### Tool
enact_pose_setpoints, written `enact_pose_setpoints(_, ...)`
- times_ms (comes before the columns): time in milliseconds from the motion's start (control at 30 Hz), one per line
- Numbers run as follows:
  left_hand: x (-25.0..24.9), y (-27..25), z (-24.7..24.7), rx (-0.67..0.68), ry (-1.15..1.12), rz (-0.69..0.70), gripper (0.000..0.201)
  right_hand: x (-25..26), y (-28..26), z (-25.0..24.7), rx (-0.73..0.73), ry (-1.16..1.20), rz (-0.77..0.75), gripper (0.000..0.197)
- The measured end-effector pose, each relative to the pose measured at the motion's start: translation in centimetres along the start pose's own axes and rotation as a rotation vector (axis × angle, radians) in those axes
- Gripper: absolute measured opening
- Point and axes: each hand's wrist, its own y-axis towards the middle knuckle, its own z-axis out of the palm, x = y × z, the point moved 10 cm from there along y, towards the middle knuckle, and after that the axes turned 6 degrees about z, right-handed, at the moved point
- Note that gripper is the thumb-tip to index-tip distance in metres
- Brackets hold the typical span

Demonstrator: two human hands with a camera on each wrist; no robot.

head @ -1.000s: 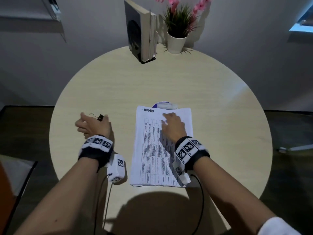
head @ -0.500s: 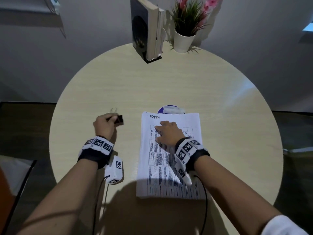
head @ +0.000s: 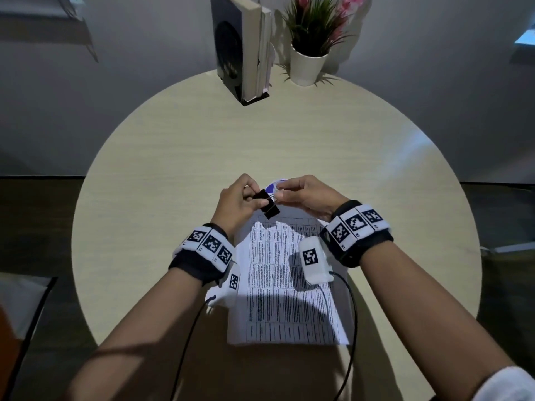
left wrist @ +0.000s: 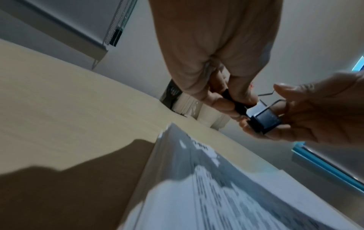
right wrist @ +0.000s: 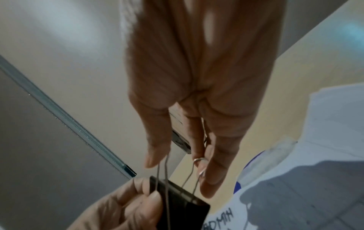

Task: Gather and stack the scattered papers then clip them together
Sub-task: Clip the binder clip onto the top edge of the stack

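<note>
While both hands meet above the far end of the papers, the scene reads as follows.

Left hand: the left hand (head: pixel 236 202) is raised above the table, thumb and fingers curled and pinching the black body of the clip (head: pixel 267 204); the left wrist view shows its fingertips (left wrist: pixel 222 103) closed on the clip's edge.

Right hand: the right hand (head: pixel 307 196) faces the left one, its fingers bent and pinching the clip's wire handles; in the right wrist view one wire loop sits against a fingertip (right wrist: pixel 202 165) and the other wire runs under the thumb.

Clip: a black binder clip with silver wire arms, held in the air between the two hands, just over the top edge of the papers and not touching them.

Papers: the papers (head: pixel 285 287) lie as one squared stack on the table (head: pixel 179 157), near the person, printed with a table of text; handwriting shows at the top left corner in the right wrist view. No clip is on the stack yet.

Disc: a blue and white disc (head: pixel 274 186) lies on the table just beyond the stack's far edge, partly hidden by the hands.

Far edge: books (head: pixel 246 44) stand in a black holder, with a potted plant (head: pixel 311 39) beside them on the right.

Wrists: both wear bands with black and white markers and a small white camera unit with a cable.
</note>
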Motion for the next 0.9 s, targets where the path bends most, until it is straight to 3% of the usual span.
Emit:
enact_pose_setpoints(100,1.1,-0.3,-0.1,-0.058,-0.021,-0.060,0.020,-0.9,0.7,-1.4,-0.119,-0.133,0.012,0.018)
enact_pose_setpoints(200,4.9,-1.1,-2.1,-0.204,0.231,-0.344,0.058,-3.4,1.3,-2.7,-0.238,-0.216,0.099,0.006)
enact_pose_setpoints(267,6.7,-2.2,-2.1,-0.163,0.424,-0.551,0.067,-5.2,1.8,-3.3,-0.289,-0.230,0.150,0.019)
enact_pose_setpoints(333,7.1,-2.5,-1.0,-0.101,0.459,-0.609,0.065,-5.8,2.0,-3.4,-0.316,-0.249,0.164,0.022)
enact_pose_setpoints(433,7.5,-2.1,0.6,-0.082,0.272,-0.645,0.056,-5.9,2.1,-3.6,-0.347,-0.250,0.162,0.024)
enact_pose_setpoints(567,9.0,-1.3,0.0,-0.290,-0.128,-0.656,0.055,-5.4,1.8,-3.5,-0.365,-0.289,0.126,0.015)
enact_pose_setpoints(600,9.1,-1.4,-0.4,-0.323,-0.150,-0.634,0.045,-4.9,1.7,-3.3,-0.363,-0.345,0.101,0.010)
enact_pose_setpoints(667,9.5,-1.2,-0.6,-0.342,-0.192,-0.592,0.007,-3.0,1.4,-2.7,-0.364,-0.508,0.003,0.006)
enact_pose_setpoints(767,10.5,-1.0,-0.4,-0.350,-0.255,-0.526,0.031,1.2,1.0,-1.9,-0.363,-0.686,-0.202,0.015)
enact_pose_setpoints(900,10.0,-0.9,-0.1,-0.305,-0.260,-0.462,0.020,4.7,1.4,-1.2,-0.343,-0.965,-0.380,0.021)
